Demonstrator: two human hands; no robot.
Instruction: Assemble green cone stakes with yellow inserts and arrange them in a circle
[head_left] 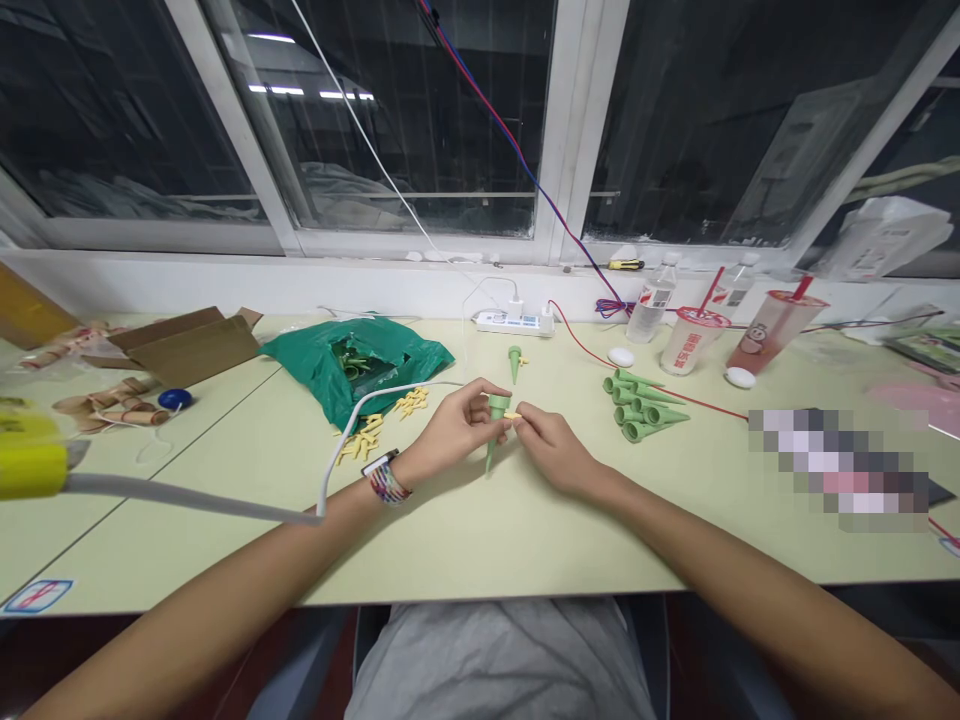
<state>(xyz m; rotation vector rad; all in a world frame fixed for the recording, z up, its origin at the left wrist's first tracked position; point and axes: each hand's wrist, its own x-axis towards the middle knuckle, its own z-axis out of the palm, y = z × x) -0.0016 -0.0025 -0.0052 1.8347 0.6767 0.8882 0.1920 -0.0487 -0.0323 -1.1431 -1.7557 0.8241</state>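
My left hand (454,430) is closed around a green cone spike (495,428), held point down over the pale table (480,540). My right hand (551,445) pinches a small yellow peg (512,415) against the cone's wide top. A pile of several green cones (641,408) lies to the right of my hands. Loose yellow pegs (371,432) are scattered to the left. One more green cone (514,362) stands upright behind my hands.
A green plastic bag (352,365) lies at the left back, next to a cardboard box (191,345). A power strip (514,322), bottles and two cups with straws (694,340) line the window side. A white cable (352,420) crosses my left arm.
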